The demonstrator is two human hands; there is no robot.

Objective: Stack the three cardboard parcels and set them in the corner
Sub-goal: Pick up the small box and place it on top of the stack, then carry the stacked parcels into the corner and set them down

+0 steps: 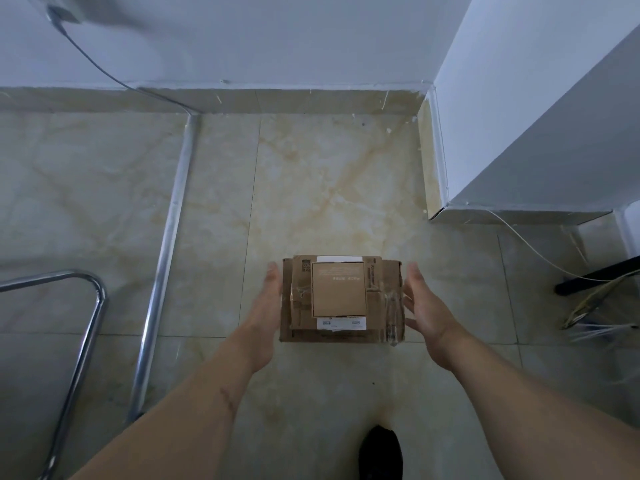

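Observation:
Three cardboard parcels sit stacked on the tiled floor. The largest parcel [393,306] is at the bottom, a middle parcel [301,313] with white labels lies on it, and a small square parcel [339,289] is on top. My left hand [268,306] is flat beside the stack's left side, fingers straight. My right hand [420,303] is spread open by the right side. Whether either palm touches the cardboard is unclear. The room corner [420,105] lies beyond the stack, to the upper right.
A white wall block [519,133] juts out on the right. A metal floor strip [169,237] runs on the left, with a chrome chair frame [86,323] beyond it. Loose cables [595,299] and a black leg lie far right. My dark shoe [381,452] is below.

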